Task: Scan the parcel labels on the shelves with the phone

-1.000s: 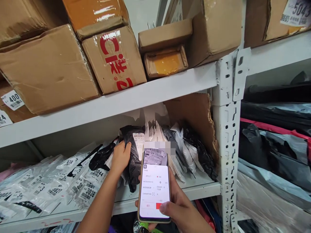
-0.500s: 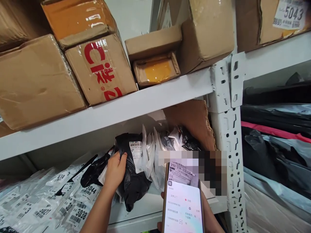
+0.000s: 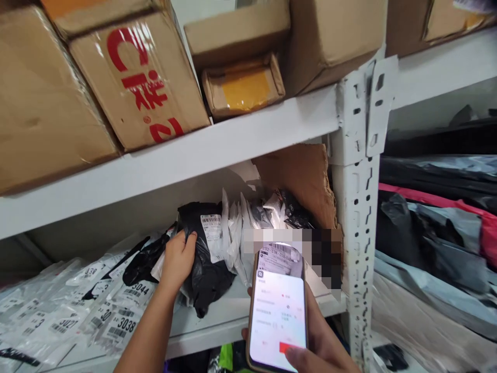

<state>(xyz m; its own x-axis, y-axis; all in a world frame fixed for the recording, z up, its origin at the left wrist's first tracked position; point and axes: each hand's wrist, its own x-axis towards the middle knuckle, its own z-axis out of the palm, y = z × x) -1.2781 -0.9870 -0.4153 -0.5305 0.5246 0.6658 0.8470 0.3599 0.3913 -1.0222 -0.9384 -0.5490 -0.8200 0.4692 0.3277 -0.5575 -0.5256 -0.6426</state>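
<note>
White metal shelving fills the head view, with cardboard boxes (image 3: 140, 83) packed along the upper shelf (image 3: 171, 160) and bagged parcels on the lower shelf (image 3: 212, 335). On that lower level, the left hand (image 3: 179, 259) is closed on the left edge of a black plastic parcel (image 3: 209, 282), thumb in front; its other fingers are mostly hidden. The parcel lies directly to the right of this hand, tilted, its white barcode label (image 3: 212, 238) facing the camera. Whether its lower end touches the shelf, I cannot tell.

White parcels (image 3: 234, 228) stand just right of it, and a torn cardboard sheet (image 3: 297, 176) leans behind at the shelf's end. Left of the hand lie clear-bagged packets (image 3: 121, 329) with printed numbers, 3038 among them.

The right hand (image 3: 320, 344) is wrapped around a phone (image 3: 277, 311), thumb over a red button on its lit screen. The phone is below and right of the parcel; a pixelated patch covers what is behind its top.
</note>
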